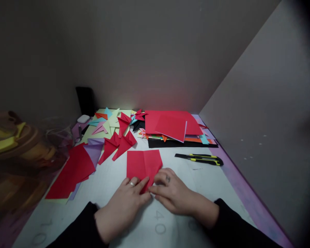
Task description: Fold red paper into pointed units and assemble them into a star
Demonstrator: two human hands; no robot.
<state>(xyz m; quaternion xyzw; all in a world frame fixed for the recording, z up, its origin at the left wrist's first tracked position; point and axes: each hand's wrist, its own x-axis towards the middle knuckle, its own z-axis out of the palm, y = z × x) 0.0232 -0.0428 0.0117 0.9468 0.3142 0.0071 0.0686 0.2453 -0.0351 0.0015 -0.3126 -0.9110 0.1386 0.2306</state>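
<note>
A red paper sheet lies on the white work surface, with a crease down its middle and its right side folded inward near the bottom. My left hand presses the paper's lower part flat, fingers on its near edge, a ring on one finger. At the folded lower right edge, my right hand pinches the paper between thumb and fingers. The fingertips of both hands nearly meet at the near corner, which they partly hide.
A yellow-and-black cutter knife lies to the right. Behind are red sheets on a stack and folded paper pieces. More red paper lies left, beside blurred brown-and-yellow objects. A dark phone-like object leans on the wall.
</note>
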